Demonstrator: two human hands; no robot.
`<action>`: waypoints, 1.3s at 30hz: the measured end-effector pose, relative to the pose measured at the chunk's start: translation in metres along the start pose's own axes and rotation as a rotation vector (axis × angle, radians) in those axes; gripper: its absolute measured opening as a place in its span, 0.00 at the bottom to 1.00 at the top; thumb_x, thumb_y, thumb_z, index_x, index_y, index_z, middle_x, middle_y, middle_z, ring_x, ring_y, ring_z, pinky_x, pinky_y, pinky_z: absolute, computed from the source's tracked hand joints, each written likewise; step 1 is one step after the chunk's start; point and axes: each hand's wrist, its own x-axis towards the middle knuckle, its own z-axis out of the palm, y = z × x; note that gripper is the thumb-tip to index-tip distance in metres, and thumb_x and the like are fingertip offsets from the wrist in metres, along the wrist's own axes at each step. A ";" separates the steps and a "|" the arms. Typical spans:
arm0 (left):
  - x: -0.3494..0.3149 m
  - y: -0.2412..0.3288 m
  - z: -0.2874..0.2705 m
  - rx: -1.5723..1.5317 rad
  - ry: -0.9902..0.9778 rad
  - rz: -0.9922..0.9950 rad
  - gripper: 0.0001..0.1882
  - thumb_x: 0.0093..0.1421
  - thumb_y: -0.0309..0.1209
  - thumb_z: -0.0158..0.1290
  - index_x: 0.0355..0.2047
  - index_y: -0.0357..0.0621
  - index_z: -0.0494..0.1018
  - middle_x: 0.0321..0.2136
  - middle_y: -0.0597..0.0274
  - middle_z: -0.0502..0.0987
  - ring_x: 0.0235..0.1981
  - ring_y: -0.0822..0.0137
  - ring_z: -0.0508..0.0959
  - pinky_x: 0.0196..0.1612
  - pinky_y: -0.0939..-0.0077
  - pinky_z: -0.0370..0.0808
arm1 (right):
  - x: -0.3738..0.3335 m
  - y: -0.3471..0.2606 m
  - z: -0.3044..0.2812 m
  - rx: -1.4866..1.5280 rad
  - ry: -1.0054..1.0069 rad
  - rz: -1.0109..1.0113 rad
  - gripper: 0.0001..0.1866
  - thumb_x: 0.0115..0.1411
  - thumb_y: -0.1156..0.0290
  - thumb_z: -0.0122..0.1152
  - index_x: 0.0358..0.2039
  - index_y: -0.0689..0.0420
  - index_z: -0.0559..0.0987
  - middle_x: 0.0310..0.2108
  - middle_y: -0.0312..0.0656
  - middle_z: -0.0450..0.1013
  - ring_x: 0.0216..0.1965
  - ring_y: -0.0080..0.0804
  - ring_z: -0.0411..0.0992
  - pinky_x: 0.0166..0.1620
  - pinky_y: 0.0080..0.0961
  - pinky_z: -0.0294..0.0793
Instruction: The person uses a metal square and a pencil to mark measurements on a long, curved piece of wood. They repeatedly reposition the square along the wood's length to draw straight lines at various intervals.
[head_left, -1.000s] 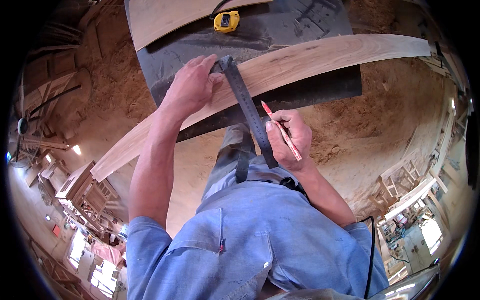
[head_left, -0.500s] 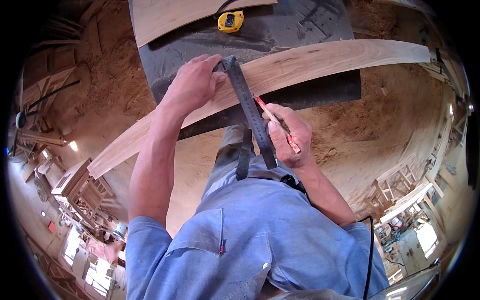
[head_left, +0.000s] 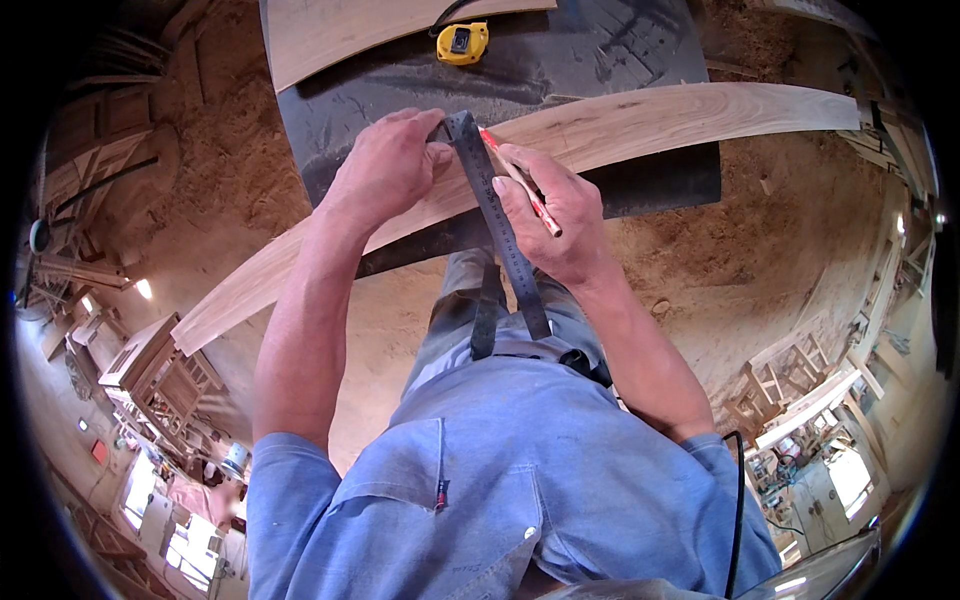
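A long, curved pale wooden board (head_left: 640, 125) lies across the near part of a dark table. Over it rests a dark metal square (head_left: 492, 205) with a marked blade, its near end reaching past the board toward my waist. My left hand (head_left: 392, 165) is closed at the square's head by the board's far edge; some fingertips are hidden. Slanted between the fingers of my right hand (head_left: 562, 215) is a red-and-white pencil (head_left: 511, 169). Its tip meets the blade's right edge near the board's far side; I cannot tell whether it touches the wood.
A yellow tape measure (head_left: 462, 43) sits farther back on the dark tabletop (head_left: 580, 65), beside another wooden panel (head_left: 390, 30). A dark strip (head_left: 486, 315) hangs near my waist. Wooden furniture frames (head_left: 155, 370) stand at left, with more at right. Sawdust covers the floor.
My right hand has moved away from me and slightly left, carrying the pencil along the blade toward the board's far edge. The left hand and the square stay in place.
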 end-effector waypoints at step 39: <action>-0.185 -0.017 0.052 -1.377 0.453 -0.932 0.14 0.68 0.39 0.63 0.35 0.42 0.74 0.24 0.64 0.76 0.17 0.70 0.78 0.19 0.75 0.75 | -0.013 0.030 -0.042 -0.368 -0.066 -0.245 0.24 0.53 0.85 0.66 0.51 0.57 0.80 0.44 0.46 0.79 0.50 0.51 0.75 0.54 0.42 0.74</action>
